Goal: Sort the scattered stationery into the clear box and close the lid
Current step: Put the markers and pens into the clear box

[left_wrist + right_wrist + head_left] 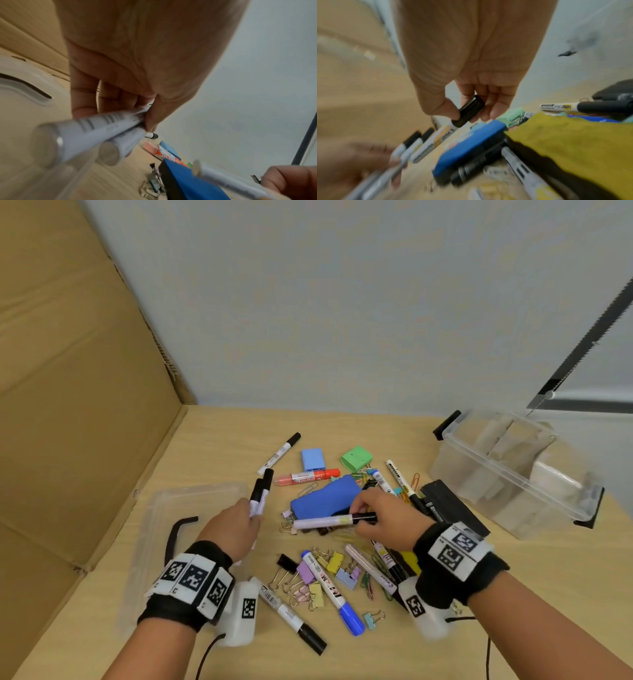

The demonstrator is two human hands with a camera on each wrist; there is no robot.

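My left hand [236, 525] grips two white markers with black caps [260, 494], upright, beside the clear lid [161, 529]; in the left wrist view those two markers [96, 132] run out from my fingers [82, 94]. My right hand [380, 518] pinches another white marker [329, 521] by its black cap [469, 109], just above the blue eraser [325, 496]. The clear box [513, 470] stands open at the back right. More markers, binder clips and paper clips lie scattered between my hands.
A cardboard wall [75, 392] closes the left side. A black eraser block [452, 505] lies by the box. Blue [312, 458] and green [356, 458] small cases sit behind the pile, with an orange marker [308, 477] in front of them.
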